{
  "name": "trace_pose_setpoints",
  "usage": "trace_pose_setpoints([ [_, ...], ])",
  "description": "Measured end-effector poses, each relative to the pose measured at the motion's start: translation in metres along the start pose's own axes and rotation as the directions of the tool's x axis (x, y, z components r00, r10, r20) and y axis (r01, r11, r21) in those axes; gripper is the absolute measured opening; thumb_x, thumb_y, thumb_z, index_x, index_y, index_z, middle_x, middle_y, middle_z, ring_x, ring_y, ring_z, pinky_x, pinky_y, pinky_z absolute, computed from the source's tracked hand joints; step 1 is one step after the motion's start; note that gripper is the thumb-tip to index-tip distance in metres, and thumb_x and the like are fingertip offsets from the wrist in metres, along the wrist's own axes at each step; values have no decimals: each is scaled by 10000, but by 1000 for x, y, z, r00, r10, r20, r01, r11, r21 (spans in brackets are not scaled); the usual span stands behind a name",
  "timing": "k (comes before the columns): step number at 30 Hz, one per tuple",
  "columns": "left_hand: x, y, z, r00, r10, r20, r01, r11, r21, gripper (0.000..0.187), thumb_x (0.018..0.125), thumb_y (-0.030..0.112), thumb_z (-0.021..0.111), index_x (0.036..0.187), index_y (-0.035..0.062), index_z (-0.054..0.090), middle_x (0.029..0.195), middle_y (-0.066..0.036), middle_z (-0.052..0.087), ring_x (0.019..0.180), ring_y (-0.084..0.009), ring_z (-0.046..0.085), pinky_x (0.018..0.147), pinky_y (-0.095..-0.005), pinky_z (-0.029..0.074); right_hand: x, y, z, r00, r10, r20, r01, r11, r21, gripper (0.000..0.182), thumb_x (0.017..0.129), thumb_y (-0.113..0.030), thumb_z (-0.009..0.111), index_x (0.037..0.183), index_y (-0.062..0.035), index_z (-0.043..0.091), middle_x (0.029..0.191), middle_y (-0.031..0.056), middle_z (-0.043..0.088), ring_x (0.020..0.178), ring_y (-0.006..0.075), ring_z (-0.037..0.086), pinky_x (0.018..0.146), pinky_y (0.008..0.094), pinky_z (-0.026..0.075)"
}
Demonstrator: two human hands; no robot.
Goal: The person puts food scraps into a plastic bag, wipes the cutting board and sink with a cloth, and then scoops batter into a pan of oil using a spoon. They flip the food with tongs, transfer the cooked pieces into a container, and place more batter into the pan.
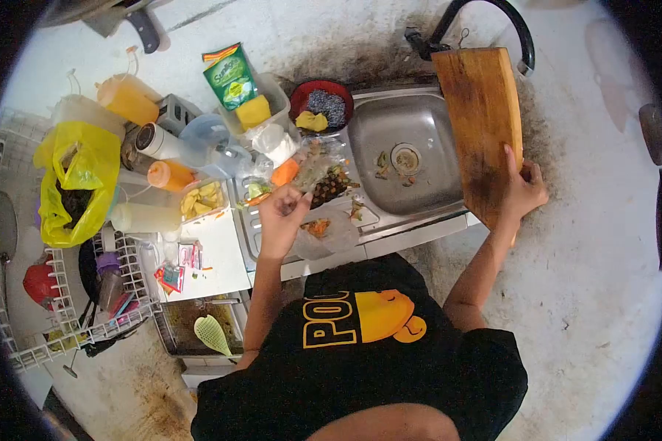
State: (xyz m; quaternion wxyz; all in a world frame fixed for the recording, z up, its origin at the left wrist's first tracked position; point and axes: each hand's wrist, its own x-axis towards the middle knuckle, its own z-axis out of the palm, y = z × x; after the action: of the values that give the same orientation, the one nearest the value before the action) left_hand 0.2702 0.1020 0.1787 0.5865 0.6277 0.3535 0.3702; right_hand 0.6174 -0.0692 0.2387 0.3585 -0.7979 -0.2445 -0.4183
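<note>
A thick wooden board stands tilted at the right side of the sink, below the black faucet. My right hand grips its right edge, with the thumb along the edge and the fingers partly hidden. Over the drainboard, my left hand is closed in a pinch at the edge of a clear plastic bag. Close to those fingers lie dark vegetable scraps and an orange piece. Another clear bag with orange scraps rests at the drainboard's front edge.
The steel sink has scraps around its drain. A red bowl holds a scouring pad and a yellow piece. Bottles, a tub of yellow chunks and a yellow bag crowd the left. The black faucet arches above the board.
</note>
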Motion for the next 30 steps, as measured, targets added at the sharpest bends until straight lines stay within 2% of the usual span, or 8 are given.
trace_pose_setpoints([
  [7,12,-11,11,990,-31,139,38,998,-53,138,829,106,618,738,15,569,656,30,542,543,-27,426,503,-192,326,-13,-29,-37,956,-166,243,162,986,37,326,602,-290,830,650,-26,645,501,50,544,413,106,469,421,240,392],
  [12,29,-21,16,925,-161,345,174,985,-8,436,892,388,495,822,-22,625,739,-30,597,796,-93,550,731,-280,416,-44,-35,-48,806,-423,414,345,904,252,363,585,-332,813,632,-46,594,520,71,523,441,201,523,422,286,407],
  [14,34,-28,29,790,-370,489,426,905,-4,618,865,600,371,846,37,625,759,-44,602,700,-110,505,680,-221,391,-56,-40,-50,732,-489,475,382,871,308,369,591,-345,804,614,-53,578,511,66,510,441,204,516,422,293,401],
  [17,41,-65,48,672,-455,585,553,833,13,692,829,670,343,920,45,626,835,-73,627,676,-124,496,680,-249,402,-72,-43,-54,652,-556,516,428,831,354,392,609,-368,781,570,-70,529,498,56,479,444,212,504,423,313,388],
  [24,25,-47,45,740,-469,482,590,797,-128,802,794,716,346,1058,-9,567,802,-85,629,676,-130,509,607,-267,411,-78,-37,-69,680,-539,497,425,842,332,395,601,-383,779,572,-69,542,529,48,510,460,206,520,431,314,400],
  [27,34,-41,37,620,-554,556,717,687,-115,725,822,654,394,1211,45,451,835,-88,614,672,-129,482,656,-260,406,-81,-33,-72,640,-534,553,418,845,333,396,590,-395,774,651,-59,573,537,45,524,487,231,546,465,329,425],
  [29,36,-54,46,614,-553,563,724,679,-122,702,821,646,410,1189,51,471,833,-76,614,666,-126,474,649,-262,405,-78,-40,-70,555,-598,579,411,802,434,484,583,-441,752,815,-51,583,545,44,533,525,259,578,512,343,451],
  [30,34,-52,50,660,-538,524,691,709,-140,636,833,640,388,996,49,556,815,-55,606,657,-115,480,608,-257,408,-79,-39,-70,453,-555,697,419,823,383,560,619,-469,719,953,-53,550,579,81,571,572,289,605,555,357,469],
])
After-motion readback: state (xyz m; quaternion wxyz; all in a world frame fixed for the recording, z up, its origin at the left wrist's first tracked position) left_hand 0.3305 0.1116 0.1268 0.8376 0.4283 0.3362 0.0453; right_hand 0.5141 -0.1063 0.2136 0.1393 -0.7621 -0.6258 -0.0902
